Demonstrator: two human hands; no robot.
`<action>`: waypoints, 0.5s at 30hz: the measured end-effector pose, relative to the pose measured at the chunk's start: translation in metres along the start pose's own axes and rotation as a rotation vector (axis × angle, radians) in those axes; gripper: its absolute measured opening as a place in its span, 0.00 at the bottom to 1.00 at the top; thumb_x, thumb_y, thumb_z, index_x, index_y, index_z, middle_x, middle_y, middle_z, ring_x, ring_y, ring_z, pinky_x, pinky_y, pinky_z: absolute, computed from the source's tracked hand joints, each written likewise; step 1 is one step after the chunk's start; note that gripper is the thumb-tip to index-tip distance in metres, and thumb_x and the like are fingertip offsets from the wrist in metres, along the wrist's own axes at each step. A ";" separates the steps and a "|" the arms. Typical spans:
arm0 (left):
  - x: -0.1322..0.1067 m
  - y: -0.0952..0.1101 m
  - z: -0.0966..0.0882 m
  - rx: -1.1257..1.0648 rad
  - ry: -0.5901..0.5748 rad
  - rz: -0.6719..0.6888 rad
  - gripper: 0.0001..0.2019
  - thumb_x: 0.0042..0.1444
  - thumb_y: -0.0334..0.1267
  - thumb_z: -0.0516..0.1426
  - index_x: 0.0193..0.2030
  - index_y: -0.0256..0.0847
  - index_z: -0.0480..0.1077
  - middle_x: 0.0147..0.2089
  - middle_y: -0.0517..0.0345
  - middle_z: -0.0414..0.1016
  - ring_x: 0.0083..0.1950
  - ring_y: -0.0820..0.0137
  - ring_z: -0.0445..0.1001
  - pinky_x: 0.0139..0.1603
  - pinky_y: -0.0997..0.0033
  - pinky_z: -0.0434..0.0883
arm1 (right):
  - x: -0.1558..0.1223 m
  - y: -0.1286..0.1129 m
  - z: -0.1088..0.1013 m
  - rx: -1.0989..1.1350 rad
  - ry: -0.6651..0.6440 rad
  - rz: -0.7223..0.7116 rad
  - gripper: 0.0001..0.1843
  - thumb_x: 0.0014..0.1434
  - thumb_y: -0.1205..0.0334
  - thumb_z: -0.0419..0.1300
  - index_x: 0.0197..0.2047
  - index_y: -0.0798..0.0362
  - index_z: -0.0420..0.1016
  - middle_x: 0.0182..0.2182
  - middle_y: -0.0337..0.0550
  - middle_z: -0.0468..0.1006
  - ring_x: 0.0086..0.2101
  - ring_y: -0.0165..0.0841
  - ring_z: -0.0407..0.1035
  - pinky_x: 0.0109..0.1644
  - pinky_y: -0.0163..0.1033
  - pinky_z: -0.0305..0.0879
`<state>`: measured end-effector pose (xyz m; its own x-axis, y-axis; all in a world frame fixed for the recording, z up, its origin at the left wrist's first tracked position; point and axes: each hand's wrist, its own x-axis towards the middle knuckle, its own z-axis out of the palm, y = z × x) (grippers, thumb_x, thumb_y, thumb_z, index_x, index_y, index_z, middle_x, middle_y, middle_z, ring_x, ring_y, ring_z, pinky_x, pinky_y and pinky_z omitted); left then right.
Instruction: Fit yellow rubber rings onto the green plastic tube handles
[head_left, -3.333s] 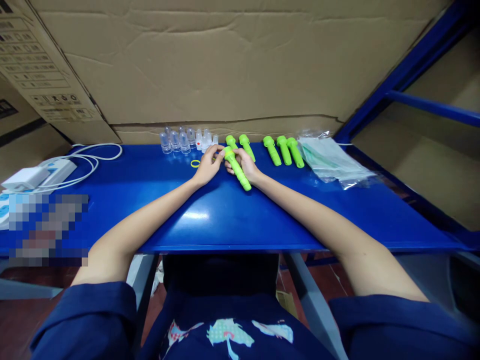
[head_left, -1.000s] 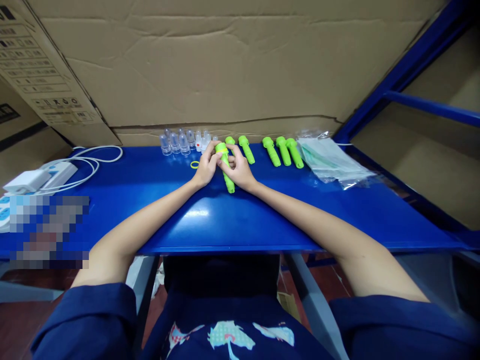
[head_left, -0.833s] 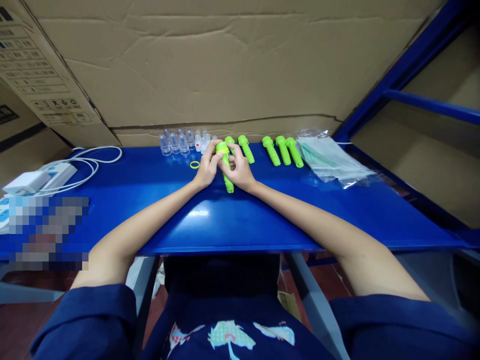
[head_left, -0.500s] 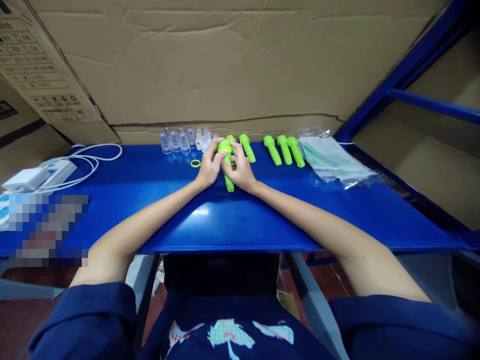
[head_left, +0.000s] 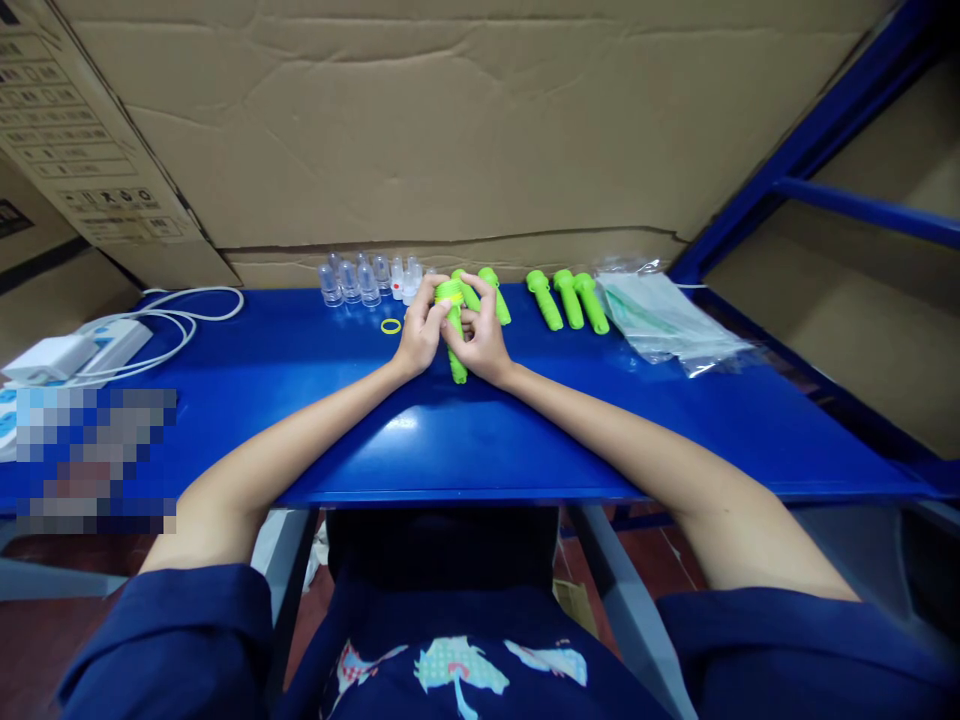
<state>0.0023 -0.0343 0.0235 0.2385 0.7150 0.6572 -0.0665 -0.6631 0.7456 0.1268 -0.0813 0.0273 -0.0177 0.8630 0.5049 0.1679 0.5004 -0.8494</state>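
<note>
Both hands hold one bright green flashlight-shaped body [head_left: 453, 340], tilted up with its wide head away from me, over the blue table [head_left: 450, 430]. My left hand [head_left: 418, 330] pinches the head end with its fingertips. My right hand [head_left: 480, 335] wraps the shaft, with a finger raised to the head. A small yellow ring [head_left: 391, 326] lies on the table just left of my left hand. Behind the hands are two more green bodies [head_left: 491, 292], partly hidden.
Three more green bodies [head_left: 568, 299] lie in a row to the right, beside clear plastic bags [head_left: 660, 320]. Several small clear caps [head_left: 367, 280] stand at the back by the cardboard wall. A white power strip with cable [head_left: 82, 350] sits at far left.
The green body lay slanted on the table under my hands; it now stands more upright. Both hands have closed in around its head end and shifted slightly back.
</note>
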 end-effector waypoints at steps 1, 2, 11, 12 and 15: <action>-0.001 0.000 0.000 -0.024 -0.003 -0.007 0.15 0.68 0.54 0.51 0.50 0.47 0.64 0.39 0.57 0.71 0.41 0.64 0.74 0.46 0.63 0.74 | 0.000 0.000 0.001 0.013 0.002 0.007 0.41 0.57 0.45 0.71 0.64 0.46 0.55 0.25 0.34 0.68 0.23 0.32 0.64 0.25 0.36 0.61; -0.002 0.000 0.000 -0.039 -0.006 -0.015 0.14 0.68 0.53 0.51 0.50 0.47 0.64 0.39 0.56 0.71 0.40 0.65 0.74 0.45 0.63 0.74 | 0.000 0.000 0.001 0.027 0.000 0.020 0.40 0.56 0.45 0.71 0.62 0.46 0.55 0.25 0.34 0.69 0.22 0.31 0.63 0.24 0.36 0.60; -0.003 0.001 0.001 -0.030 -0.009 -0.055 0.16 0.68 0.55 0.51 0.51 0.47 0.64 0.39 0.56 0.70 0.40 0.65 0.74 0.45 0.62 0.75 | 0.000 0.007 0.000 0.029 -0.019 0.053 0.37 0.57 0.44 0.71 0.59 0.43 0.53 0.30 0.37 0.73 0.23 0.31 0.66 0.23 0.35 0.61; -0.003 0.001 0.001 -0.029 -0.006 -0.041 0.17 0.68 0.57 0.51 0.51 0.47 0.64 0.38 0.56 0.70 0.40 0.65 0.74 0.45 0.63 0.74 | 0.000 0.008 0.000 0.024 -0.020 0.047 0.37 0.57 0.44 0.71 0.59 0.43 0.53 0.30 0.37 0.72 0.24 0.32 0.67 0.23 0.35 0.62; -0.002 -0.004 0.001 -0.041 0.002 0.016 0.19 0.68 0.60 0.52 0.50 0.46 0.64 0.37 0.58 0.69 0.39 0.66 0.74 0.44 0.64 0.73 | 0.001 0.012 0.001 -0.019 -0.021 -0.008 0.35 0.60 0.42 0.69 0.59 0.44 0.53 0.28 0.35 0.71 0.24 0.33 0.69 0.25 0.36 0.65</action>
<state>0.0028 -0.0339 0.0192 0.2355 0.7047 0.6693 -0.1096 -0.6650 0.7387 0.1280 -0.0746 0.0175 -0.0397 0.8603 0.5082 0.1869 0.5060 -0.8420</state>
